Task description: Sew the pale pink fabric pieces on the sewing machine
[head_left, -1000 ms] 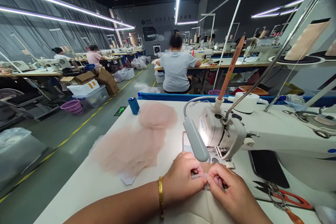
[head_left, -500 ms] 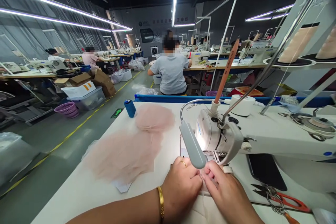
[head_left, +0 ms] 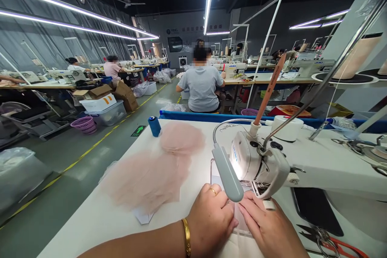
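Pale, sheer fabric [head_left: 238,219] lies between the two hands, just on the wearer's side of the sewing machine head [head_left: 246,157]. Its visible strip runs from 12 to 6 o'clock, the far end passing under the grey lamp [head_left: 227,173] and the near end running toward the wearer. The left hand [head_left: 210,219] has its fingers curled narrow, gripping the fabric's left side with the thumb against it. The right hand [head_left: 266,219] keeps its fingers close together along the right side; whether they pinch it I cannot tell.

Seen from the hands, the white table [head_left: 90,217] has its left edge slanting from about 8 to 11 o'clock, and a blue fabric trough [head_left: 193,116] borders the far edge. Bare tabletop gives open room at 9 o'clock, between the left forearm and the pink tulle pieces [head_left: 148,181], which spread toward 10. A blue thread spool [head_left: 154,126] stands upright between 10 and 11, near the table's corner. Room is tighter rightward: a black phone [head_left: 317,211] lies at 3 o'clock under the machine's arm, and red-handled snips [head_left: 338,246] sit between 3 and 4.
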`<state>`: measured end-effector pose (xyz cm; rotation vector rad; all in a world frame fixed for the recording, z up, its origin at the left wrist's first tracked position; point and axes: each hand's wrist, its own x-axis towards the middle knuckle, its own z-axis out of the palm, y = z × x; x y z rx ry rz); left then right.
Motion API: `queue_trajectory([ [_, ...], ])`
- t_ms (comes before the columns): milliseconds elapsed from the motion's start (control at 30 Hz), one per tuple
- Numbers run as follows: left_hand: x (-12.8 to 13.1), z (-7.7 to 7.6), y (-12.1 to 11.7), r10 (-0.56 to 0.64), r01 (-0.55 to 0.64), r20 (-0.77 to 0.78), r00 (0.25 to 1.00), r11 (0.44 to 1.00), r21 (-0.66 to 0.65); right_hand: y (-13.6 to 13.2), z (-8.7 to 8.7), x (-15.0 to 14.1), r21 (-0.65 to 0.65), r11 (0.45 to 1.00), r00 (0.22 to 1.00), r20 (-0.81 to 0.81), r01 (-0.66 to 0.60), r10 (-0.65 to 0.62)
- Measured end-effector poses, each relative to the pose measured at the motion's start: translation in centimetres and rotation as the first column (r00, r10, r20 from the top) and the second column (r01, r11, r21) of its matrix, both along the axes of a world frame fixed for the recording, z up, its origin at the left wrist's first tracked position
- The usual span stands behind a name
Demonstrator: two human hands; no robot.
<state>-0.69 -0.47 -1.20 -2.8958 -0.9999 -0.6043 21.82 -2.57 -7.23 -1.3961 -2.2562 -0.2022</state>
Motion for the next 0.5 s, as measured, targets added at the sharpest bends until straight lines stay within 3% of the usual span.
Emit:
queue_trajectory([
  [200,0.1,-0.1,0.2,0.031,-0.032,0.027,0.999,0.999,0.032,0.4,-1.8,0.7,0.054,0.997,0.998,0.018,0.056,-0.057],
  [400,0.2,-0.4,0.2,0.036,-0.039,0.042,0.998,0.997,0.066,0.6,-2.0,0.8,0.040,0.996,0.996,-0.058,0.074,-0.072],
  [500,0.0,-0.1,0.2,0.032,-0.033,0.018,0.999,0.999,0.039,0.7,-2.0,0.7,0.059,0.996,0.998,0.001,0.068,-0.068],
])
